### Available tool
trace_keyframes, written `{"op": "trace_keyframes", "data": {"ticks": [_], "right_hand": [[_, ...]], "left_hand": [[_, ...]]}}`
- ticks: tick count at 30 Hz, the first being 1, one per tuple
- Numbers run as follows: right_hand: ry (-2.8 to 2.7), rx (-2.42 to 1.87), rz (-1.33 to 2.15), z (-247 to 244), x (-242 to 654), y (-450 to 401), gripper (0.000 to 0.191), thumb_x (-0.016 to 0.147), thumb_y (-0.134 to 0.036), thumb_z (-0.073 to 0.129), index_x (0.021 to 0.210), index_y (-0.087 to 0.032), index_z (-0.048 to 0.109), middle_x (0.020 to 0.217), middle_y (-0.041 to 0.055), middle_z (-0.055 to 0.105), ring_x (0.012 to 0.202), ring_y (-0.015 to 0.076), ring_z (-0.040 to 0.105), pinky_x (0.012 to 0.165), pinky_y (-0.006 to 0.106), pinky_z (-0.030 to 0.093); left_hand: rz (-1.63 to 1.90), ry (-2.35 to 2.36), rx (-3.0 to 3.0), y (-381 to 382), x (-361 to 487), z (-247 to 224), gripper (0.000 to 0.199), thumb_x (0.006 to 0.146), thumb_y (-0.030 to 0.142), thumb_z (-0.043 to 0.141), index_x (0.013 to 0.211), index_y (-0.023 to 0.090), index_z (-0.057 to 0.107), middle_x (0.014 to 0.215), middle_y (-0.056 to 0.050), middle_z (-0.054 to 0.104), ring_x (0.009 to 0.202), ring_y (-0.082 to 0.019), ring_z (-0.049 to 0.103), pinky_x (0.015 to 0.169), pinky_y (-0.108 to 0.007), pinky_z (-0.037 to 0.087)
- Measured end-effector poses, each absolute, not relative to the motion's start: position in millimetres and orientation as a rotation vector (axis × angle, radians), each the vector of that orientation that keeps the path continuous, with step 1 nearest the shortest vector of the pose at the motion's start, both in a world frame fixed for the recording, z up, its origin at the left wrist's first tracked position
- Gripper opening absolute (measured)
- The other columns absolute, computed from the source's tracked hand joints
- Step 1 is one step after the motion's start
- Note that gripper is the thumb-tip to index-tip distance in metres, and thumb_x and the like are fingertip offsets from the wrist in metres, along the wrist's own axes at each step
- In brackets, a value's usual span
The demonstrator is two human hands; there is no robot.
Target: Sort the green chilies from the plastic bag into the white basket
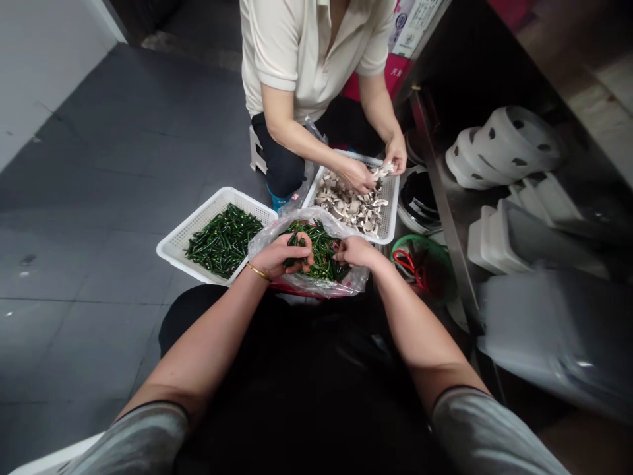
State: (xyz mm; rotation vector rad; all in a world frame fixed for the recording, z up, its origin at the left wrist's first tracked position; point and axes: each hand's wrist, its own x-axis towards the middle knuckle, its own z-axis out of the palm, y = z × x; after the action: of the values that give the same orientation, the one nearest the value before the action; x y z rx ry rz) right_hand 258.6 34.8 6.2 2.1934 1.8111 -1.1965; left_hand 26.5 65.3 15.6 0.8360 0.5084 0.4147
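Bag rim: the plastic bag (353,284) stands open with a soft, crumpled edge; a wrist catching it could fold it inward or tip green peppers (324,249) onto the floor (109,264).
Neighbouring baskets: the pepper basket (171,256) and the mushroom basket (392,214) both stand close to the bag, so a careless toss could land a pepper among the mushrooms (341,203).
Co-worker: another person's hands (378,173) work over those mushrooms, just beyond the bag; a long reach forward might bump them.
Left hand: the left hand (295,253) is curled, thumb facing fingers, closed around a few green peppers above the bag; a loose grip could let one slip.
Right hand: the right hand (352,252) dips into the bag's right side, fingertips drawn inward and touching the peppers; whether they pinch one, I cannot tell.
Peppers: one heap lies inside the bag between both hands, another heap (222,241) in the pepper basket to the left.
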Motion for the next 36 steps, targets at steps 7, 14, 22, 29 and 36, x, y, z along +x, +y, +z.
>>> {"op": "trace_keyframes", "data": {"ticks": [7,14,22,29,36], "right_hand": [[1.756,2.512,-2.138,0.7,220.2,25.2,0.034,0.072,-0.046,0.069,0.072,-0.019,0.048,0.046,-0.0079,0.053,0.036,0.0076,0.05,0.036,0.017,0.042],[2.137,2.442,-1.91,3.8,212.3,26.3,0.025,0.075,-0.042,0.064,0.082,-0.019,0.061,0.062,-0.0036,0.061,0.054,0.0104,0.058,0.051,0.021,0.048],[2.184,2.438,-1.806,20.4,213.2,28.7,0.026,0.078,-0.039,0.062,0.066,-0.017,0.056,0.05,-0.0039,0.055,0.045,0.0079,0.051,0.046,0.018,0.04],[1.835,2.453,-1.538,4.1,236.9,36.1,0.033,0.088,-0.044,0.053,0.074,-0.015,0.06,0.062,0.0069,0.066,0.055,0.0148,0.064,0.053,0.023,0.05],[1.688,2.159,-0.682,-24.8,233.5,42.5,0.027,0.077,-0.024,0.065,0.099,-0.009,0.068,0.107,0.0205,0.068,0.102,0.0289,0.064,0.081,0.032,0.05]], "left_hand": [[0.594,0.873,0.786,60.9,45.2,0.0,0.03,0.06,0.031,0.08,0.07,0.014,0.057,0.055,0.001,0.054,0.041,-0.007,0.046,0.032,-0.016,0.023],[0.667,1.001,0.829,60.4,50.0,-4.9,0.036,0.061,0.032,0.08,0.058,0.017,0.048,0.046,0.005,0.044,0.036,-0.005,0.035,0.035,-0.02,0.02],[0.664,1.008,1.318,57.9,51.6,-3.9,0.028,0.058,0.025,0.077,0.053,0.016,0.051,0.05,0.004,0.046,0.047,-0.007,0.039,0.044,-0.021,0.028],[0.701,0.812,0.89,64.0,45.4,9.9,0.03,0.06,0.031,0.075,0.061,0.016,0.049,0.046,0.006,0.041,0.038,-0.005,0.033,0.035,-0.019,0.02],[0.677,0.657,0.634,70.9,35.7,7.9,0.028,0.061,0.033,0.071,0.075,0.013,0.057,0.059,0.0,0.056,0.046,-0.008,0.05,0.034,-0.015,0.022]]}}
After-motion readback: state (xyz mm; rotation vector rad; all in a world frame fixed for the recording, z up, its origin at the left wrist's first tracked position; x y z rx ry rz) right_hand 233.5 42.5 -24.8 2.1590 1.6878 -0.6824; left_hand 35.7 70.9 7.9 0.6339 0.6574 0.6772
